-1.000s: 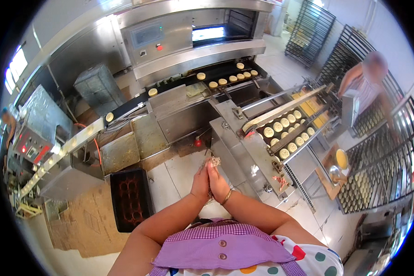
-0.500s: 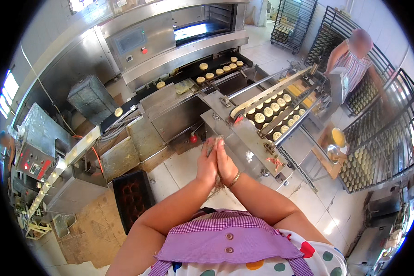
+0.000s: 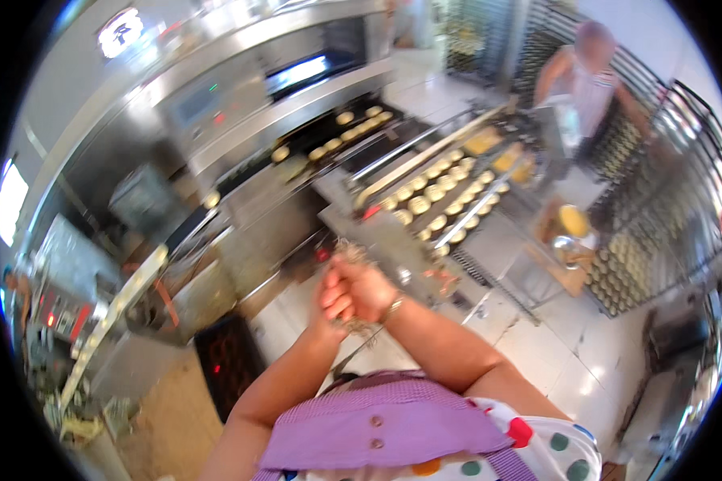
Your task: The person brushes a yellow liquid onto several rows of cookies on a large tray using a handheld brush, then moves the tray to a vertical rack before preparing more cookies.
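Note:
My left hand (image 3: 330, 303) and my right hand (image 3: 367, 290) are clasped together in front of my apron (image 3: 377, 437), above the tiled floor. Between them is a frayed bundle of thin brownish strands (image 3: 350, 252); it sticks out above the fingers and hangs out below near the wrists. The right hand, with a bracelet (image 3: 391, 309) on its wrist, wraps over the bundle with curled fingers. The left hand presses against it from the other side, partly hidden and blurred. The middle of the bundle is hidden inside the grip.
Ahead, a conveyor carries rows of round pale pastries (image 3: 433, 192), near a steel oven (image 3: 217, 120). A dark tray (image 3: 231, 365) lies at the lower left beside cardboard (image 3: 176, 417). Another person (image 3: 590, 92) stands at the far right by loaded racks (image 3: 626, 276).
My hands have gone from palms pressed flat, fingers pointing forward, to a curled clasp round the strands. They have shifted slightly left. The whole view has swung and blurred.

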A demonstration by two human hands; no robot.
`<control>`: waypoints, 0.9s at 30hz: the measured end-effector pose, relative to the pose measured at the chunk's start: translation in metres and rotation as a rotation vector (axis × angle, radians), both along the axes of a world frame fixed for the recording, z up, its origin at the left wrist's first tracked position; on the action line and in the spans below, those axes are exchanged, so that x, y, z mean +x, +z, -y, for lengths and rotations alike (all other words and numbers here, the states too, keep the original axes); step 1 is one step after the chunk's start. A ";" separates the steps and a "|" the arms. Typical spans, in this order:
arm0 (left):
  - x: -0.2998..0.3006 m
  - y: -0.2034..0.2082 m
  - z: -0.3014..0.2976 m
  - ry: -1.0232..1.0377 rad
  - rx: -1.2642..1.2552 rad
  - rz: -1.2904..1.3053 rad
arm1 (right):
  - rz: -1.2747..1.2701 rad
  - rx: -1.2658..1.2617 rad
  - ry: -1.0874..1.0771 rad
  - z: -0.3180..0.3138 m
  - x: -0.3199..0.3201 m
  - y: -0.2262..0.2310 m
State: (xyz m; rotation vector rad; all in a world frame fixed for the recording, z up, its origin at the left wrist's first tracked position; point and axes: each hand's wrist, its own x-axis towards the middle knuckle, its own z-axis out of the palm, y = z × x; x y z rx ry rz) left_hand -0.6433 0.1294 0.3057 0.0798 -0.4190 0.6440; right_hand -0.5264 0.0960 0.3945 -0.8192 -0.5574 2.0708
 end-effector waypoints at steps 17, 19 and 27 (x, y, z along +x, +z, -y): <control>0.015 0.025 -0.003 1.014 0.648 -1.503 | 0.698 0.965 -0.531 0.027 -0.011 -0.037; 0.016 0.032 -0.011 0.957 0.303 -1.457 | 0.776 1.032 -0.450 0.048 -0.011 -0.033; 0.060 0.075 0.046 0.777 0.340 -0.948 | 0.848 0.958 -0.535 0.033 0.029 -0.002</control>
